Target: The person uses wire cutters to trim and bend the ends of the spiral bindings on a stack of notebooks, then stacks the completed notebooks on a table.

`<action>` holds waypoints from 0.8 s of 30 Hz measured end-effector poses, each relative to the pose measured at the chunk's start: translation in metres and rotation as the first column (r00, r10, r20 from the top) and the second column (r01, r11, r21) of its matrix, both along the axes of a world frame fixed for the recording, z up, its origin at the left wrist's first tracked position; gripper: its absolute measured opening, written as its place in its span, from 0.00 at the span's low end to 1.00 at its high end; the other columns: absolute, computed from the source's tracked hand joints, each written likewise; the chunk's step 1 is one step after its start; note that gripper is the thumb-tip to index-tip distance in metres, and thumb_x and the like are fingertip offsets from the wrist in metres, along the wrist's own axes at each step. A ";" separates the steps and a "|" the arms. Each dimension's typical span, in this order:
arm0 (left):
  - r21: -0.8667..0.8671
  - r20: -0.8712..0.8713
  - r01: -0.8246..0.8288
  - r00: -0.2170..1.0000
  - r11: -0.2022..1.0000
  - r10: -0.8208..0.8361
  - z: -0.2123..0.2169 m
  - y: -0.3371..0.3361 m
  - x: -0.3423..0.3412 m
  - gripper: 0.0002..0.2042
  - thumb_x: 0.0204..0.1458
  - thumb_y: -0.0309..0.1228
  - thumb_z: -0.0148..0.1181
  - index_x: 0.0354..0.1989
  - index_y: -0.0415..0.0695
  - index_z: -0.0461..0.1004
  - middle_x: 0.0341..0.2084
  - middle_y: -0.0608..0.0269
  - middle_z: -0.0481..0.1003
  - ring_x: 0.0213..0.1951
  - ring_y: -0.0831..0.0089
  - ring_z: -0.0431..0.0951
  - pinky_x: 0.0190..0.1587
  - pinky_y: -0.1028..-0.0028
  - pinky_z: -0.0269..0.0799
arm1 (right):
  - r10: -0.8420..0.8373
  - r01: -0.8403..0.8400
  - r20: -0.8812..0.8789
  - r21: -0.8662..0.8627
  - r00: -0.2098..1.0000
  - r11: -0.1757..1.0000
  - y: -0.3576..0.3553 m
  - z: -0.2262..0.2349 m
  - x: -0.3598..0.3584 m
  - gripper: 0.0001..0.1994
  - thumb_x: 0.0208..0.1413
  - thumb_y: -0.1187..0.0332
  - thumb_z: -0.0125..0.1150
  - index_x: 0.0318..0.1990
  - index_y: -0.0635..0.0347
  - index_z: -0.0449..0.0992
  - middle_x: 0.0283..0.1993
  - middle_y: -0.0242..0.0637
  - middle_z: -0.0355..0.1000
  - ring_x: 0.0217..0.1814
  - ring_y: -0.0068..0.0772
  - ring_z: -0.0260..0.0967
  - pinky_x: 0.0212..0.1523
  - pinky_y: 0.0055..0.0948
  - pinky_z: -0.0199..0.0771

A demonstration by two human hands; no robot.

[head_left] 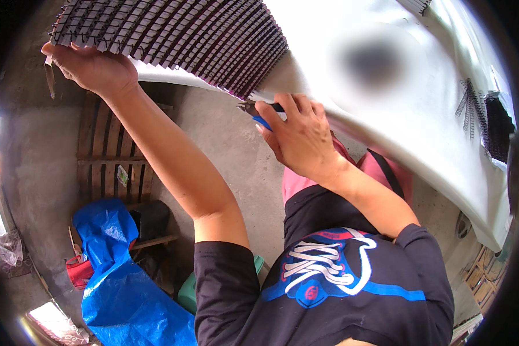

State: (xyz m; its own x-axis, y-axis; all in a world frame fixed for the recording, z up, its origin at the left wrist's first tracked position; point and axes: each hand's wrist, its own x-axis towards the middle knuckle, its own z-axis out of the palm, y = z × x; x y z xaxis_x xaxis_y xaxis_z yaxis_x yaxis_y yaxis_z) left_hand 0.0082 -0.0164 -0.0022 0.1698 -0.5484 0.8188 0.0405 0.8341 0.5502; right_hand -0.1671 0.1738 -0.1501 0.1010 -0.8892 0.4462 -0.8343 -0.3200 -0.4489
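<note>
A broad panel (173, 34) of dark wire rows over white strips stretches across the top left, with small hooked wire ends along its left edge. My left hand (95, 68) is closed at that panel's near left corner, its fingers partly hidden beneath it. A thin metallic piece (51, 79) hangs beside the left thumb; I cannot make out what it is. Near the panel's lower right corner, my right hand (303, 130) is closed round pliers (262, 120) with blue and black handles. Their jaws point left, just below the panel's corner.
A white-covered table (409, 132) fills the upper right, bearing loose dark wire coils (472, 109) and a dark object (497, 128). Wooden pallets (109, 155) lean at the left wall. Below them lie a blue tarp (118, 277), a red item (79, 271) and a green container (187, 294).
</note>
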 end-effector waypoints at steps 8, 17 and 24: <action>-0.031 0.015 0.008 1.000 0.999 -0.008 -0.001 -0.004 0.005 0.33 0.51 0.61 0.42 0.53 0.45 0.65 0.51 0.53 0.66 0.54 0.57 0.67 0.55 0.56 0.68 | -0.086 0.076 -0.110 -0.092 0.990 0.993 -0.008 -0.010 0.001 0.19 0.49 0.60 0.57 0.51 0.45 0.67 0.46 0.38 0.61 0.52 0.40 0.58 0.49 0.49 0.54; -0.038 0.060 -0.002 0.998 0.999 0.005 0.001 0.002 -0.002 0.30 0.55 0.58 0.35 0.54 0.45 0.63 0.51 0.52 0.66 0.53 0.57 0.68 0.54 0.55 0.70 | 0.006 -0.007 -0.036 -0.027 0.999 1.000 -0.014 -0.009 -0.001 0.16 0.51 0.61 0.54 0.49 0.47 0.68 0.42 0.38 0.62 0.43 0.38 0.61 0.41 0.45 0.58; -0.017 0.050 -0.039 0.998 0.999 0.039 0.002 0.011 -0.007 0.30 0.56 0.56 0.33 0.54 0.44 0.62 0.52 0.51 0.65 0.53 0.57 0.68 0.54 0.56 0.69 | 0.092 -0.132 0.183 0.222 0.979 0.966 -0.013 0.005 -0.002 0.11 0.56 0.61 0.49 0.44 0.52 0.66 0.41 0.44 0.64 0.38 0.51 0.67 0.35 0.48 0.66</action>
